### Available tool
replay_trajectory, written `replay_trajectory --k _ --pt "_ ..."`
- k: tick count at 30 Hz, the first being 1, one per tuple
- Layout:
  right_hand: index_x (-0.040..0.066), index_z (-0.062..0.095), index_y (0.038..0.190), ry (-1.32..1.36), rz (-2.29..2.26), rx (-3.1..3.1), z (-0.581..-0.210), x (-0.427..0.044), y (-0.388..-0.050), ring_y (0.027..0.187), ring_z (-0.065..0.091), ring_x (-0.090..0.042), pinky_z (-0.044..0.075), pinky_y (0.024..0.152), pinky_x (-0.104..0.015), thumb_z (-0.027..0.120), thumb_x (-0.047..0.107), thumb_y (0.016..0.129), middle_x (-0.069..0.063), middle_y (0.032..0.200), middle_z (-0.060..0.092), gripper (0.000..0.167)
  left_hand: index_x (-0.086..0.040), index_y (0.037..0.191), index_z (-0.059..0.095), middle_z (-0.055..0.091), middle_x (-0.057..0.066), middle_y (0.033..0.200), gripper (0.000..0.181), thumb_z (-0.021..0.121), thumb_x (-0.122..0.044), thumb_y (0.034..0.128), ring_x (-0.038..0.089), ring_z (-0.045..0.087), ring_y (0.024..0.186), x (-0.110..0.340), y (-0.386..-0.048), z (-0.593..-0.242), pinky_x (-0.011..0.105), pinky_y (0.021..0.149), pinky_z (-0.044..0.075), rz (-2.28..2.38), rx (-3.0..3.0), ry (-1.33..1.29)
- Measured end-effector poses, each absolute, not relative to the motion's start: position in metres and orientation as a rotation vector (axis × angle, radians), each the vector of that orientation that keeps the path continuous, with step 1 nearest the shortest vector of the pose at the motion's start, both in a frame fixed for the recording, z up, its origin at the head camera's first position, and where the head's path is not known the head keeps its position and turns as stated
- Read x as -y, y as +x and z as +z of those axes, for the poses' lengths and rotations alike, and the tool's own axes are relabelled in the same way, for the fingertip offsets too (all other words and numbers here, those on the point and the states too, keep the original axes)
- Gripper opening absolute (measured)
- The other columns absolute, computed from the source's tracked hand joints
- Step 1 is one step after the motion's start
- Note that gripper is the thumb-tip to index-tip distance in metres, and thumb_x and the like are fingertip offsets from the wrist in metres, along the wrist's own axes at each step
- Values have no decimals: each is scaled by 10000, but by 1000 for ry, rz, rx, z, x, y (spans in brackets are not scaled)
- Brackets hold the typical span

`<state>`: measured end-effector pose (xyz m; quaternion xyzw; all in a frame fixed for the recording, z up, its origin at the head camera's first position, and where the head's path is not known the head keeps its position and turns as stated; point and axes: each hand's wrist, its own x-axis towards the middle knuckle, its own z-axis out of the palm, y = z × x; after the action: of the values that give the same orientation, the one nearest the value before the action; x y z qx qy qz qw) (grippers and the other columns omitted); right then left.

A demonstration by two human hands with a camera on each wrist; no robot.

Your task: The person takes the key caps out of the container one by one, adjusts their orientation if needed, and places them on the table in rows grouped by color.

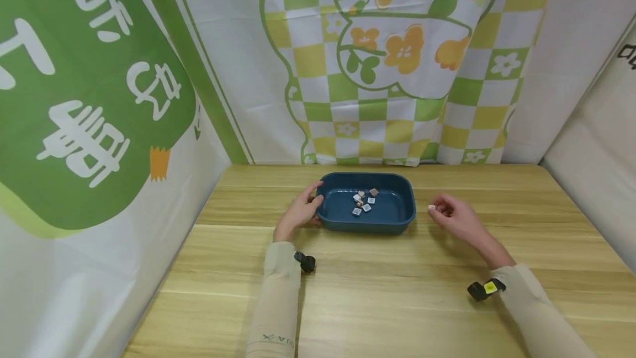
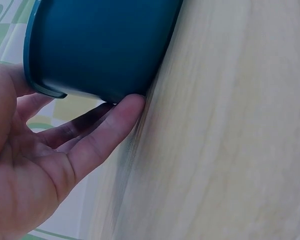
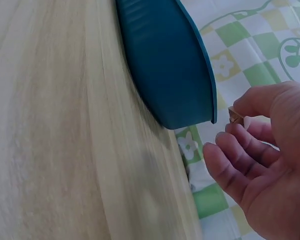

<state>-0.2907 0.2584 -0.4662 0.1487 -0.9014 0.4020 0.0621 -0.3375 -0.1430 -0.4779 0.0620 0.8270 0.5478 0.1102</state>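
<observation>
A dark blue rectangular basin (image 1: 365, 226) stands on the wooden table (image 1: 387, 297). Several small white and wood-coloured blocks (image 1: 366, 208) lie in its middle. My left hand (image 1: 300, 210) holds the basin's left end, thumb at the rim; in the left wrist view, other fingers touch the outer wall (image 2: 100, 50) low down by the tabletop. Just right of the basin, my right hand (image 1: 459, 220) is raised, pinching one small block (image 1: 432, 208) between thumb and index finger. In the right wrist view this block (image 3: 235, 116) shows a brown side, and the other fingers are loosely curled.
A green and yellow checked cloth (image 1: 392, 126) with orange flowers hangs behind the table's back edge. On the left hangs a white sheet with a large green patch (image 1: 99, 126) and white characters. Each wrist wears a small black camera (image 1: 305, 262).
</observation>
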Motion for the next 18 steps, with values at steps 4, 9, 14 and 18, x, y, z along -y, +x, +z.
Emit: replay_trajectory --k 4,9,14,18 --pt "29 644 1024 428 1180 2779 -466 -261 -290 671 564 -63 485 589 -228 650 222 954 -88 853 659 205 -286 1541 316 573 219 1217 512 466 -289 1051 296 625 633 143 -338 -478 411 628 611 1606 -2437 179" --pt "32 650 1029 459 1176 2854 -465 -265 -290 724 584 -63 505 612 -218 655 220 951 -84 889 681 204 -283 1541 317 580 217 1200 511 464 -284 1052 286 626 626 143 -339 -479 398 617 609 1603 -2452 195" --pt "41 649 1004 558 1231 2921 -469 -269 -290 687 598 -72 521 573 -236 662 192 944 -78 852 681 163 -290 1537 324 586 213 1169 502 461 -278 1055 292 611 629 142 -337 -477 406 629 610 1591 -2465 196" --pt "68 652 995 625 1274 2970 -473 -270 -289 652 602 -117 524 536 -263 668 196 940 -85 812 673 141 -289 1540 316 588 230 1196 503 455 -274 1057 285 571 624 142 -335 -473 447 670 611 1584 -2458 199"
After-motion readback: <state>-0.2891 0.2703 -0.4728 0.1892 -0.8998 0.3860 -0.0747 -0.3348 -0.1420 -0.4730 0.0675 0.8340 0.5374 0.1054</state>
